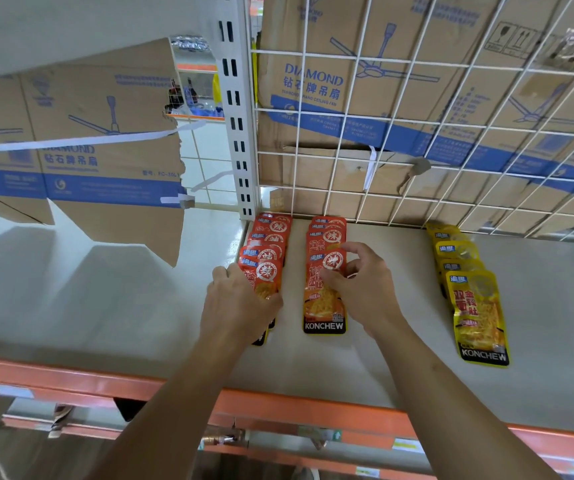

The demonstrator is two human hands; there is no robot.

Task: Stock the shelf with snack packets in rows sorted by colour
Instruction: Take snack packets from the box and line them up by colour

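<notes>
Because each row is laid as an overlapping run from the back of the shelf toward its front edge, the two hands work at the nearest packet of neighbouring rows. The left hand (240,299), left of centre in the frame, curls its fingers round the outer side of the left red packet (265,276). Its thumb lies across the packet's lower face, a clasp that suits squaring it against those behind. The right hand (365,285), just right of centre, has its fingers curled and pinches the upper part of the middle red packet (323,306), whose black lower band shows free below the hand. Holding it near the top would let the hand slide it over the one behind. Both packets lie flat on the shelf (382,362).

Behind them the left red row (271,230) and the middle red row (327,230) run up toward the centre of the frame, shingled so that each packet's top label shows. Well apart, at the right, the yellow row (458,252) lies the same way, set off by colour as the task asks. I judge the stocking to be partway through, since much bare shelf shows between and beside the rows.

The rows begin at the foot of a white wire grid (417,133) in the upper right, with cardboard boxes (313,81) behind it. A slotted post (237,116) stands at upper centre, and an orange rail (278,407) runs along the lower part of the frame.
</notes>
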